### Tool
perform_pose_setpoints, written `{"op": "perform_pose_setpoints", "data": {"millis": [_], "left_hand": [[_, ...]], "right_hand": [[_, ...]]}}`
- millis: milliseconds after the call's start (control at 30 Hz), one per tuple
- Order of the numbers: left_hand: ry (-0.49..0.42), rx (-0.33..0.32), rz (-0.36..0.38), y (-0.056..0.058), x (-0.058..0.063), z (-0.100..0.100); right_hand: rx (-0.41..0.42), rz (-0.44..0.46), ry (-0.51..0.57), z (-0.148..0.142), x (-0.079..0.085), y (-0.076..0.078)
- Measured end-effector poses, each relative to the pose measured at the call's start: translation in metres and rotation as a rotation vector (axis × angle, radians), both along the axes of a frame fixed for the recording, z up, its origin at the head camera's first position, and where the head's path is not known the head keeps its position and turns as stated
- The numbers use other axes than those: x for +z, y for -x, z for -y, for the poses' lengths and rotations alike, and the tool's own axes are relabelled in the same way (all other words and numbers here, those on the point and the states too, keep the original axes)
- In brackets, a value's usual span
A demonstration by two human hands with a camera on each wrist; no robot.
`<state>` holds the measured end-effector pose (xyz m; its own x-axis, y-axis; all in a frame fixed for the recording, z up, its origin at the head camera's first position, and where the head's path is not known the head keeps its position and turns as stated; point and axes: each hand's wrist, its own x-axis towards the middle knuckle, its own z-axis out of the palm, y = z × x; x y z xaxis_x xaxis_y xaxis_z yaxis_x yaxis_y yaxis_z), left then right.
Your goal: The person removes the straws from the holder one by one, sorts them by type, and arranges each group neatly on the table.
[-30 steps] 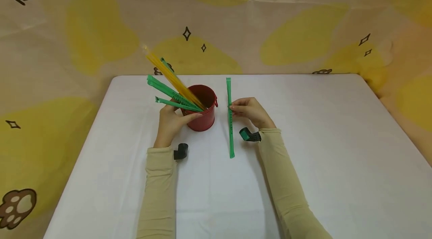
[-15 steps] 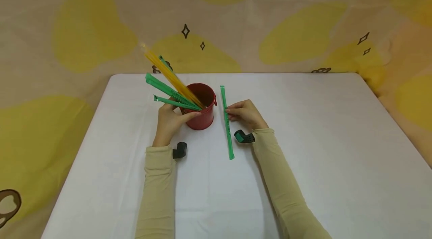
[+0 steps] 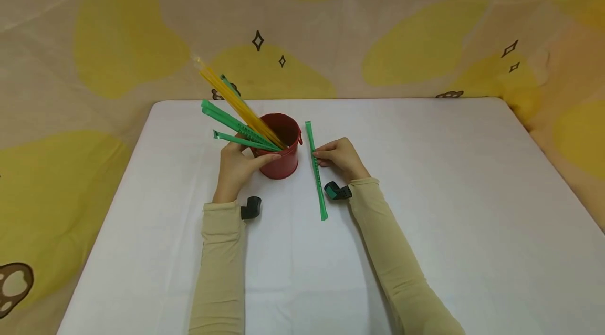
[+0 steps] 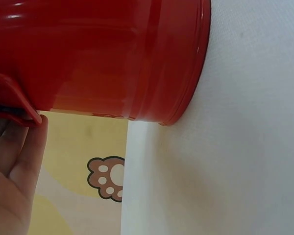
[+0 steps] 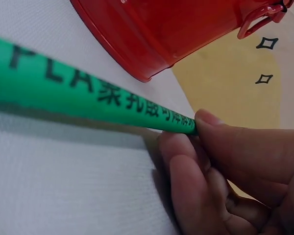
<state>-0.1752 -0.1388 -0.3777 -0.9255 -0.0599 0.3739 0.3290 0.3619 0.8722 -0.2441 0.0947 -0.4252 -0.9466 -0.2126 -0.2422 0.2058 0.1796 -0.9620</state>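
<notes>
A small red metal bucket (image 3: 280,167) stands on the table, my left hand (image 3: 233,171) holding it at its left side with the thumb across the near rim. In the left wrist view the fingertips (image 4: 32,142) touch the bucket's side by a red handle loop (image 4: 14,98). Yellow straws (image 3: 236,104) and several green-wrapped straws (image 3: 231,121) lean out of the bucket to the left. Just right of the bucket, my right hand (image 3: 342,159) pinches one green-wrapped straw (image 3: 317,180) between thumb and fingers. Black printing runs along its wrapper in the right wrist view.
A white cloth covers the table (image 3: 449,209). Behind it hangs a cream and yellow patterned curtain (image 3: 331,25). Small black wrist cameras (image 3: 251,208) sit at both sleeves.
My right hand has moved left toward the bucket with the green-wrapped straw, whose far end now tilts left. My left hand keeps holding the bucket; the head view has shifted slightly.
</notes>
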Motion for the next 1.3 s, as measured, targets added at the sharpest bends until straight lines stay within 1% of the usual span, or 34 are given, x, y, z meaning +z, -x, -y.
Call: {"op": "perform_pose_setpoints", "data": {"millis": [133, 333, 467, 800, 1000, 1300], "left_hand": [[0.021, -0.004, -0.006, -0.01, 0.02, -0.005], [0.023, -0.012, -0.001, -0.009, 0.02, -0.003], [0.027, -0.016, 0.008, -0.008, 0.02, -0.003], [0.031, -0.017, 0.007, -0.009, 0.02, -0.003], [0.029, -0.016, 0.015, -0.009, 0.02, -0.003], [0.027, -0.018, 0.013, -0.008, 0.02, -0.003]], "right_hand": [[-0.017, -0.006, -0.031, 0.002, 0.002, 0.0], [-0.029, -0.018, -0.076, 0.002, 0.002, 0.0], [-0.026, -0.031, -0.133, 0.001, 0.003, 0.0], [-0.033, -0.014, -0.159, 0.0, 0.004, 0.002], [-0.025, -0.041, -0.217, -0.003, 0.006, 0.002], [0.021, -0.035, -0.198, -0.008, 0.005, 0.003]]}}
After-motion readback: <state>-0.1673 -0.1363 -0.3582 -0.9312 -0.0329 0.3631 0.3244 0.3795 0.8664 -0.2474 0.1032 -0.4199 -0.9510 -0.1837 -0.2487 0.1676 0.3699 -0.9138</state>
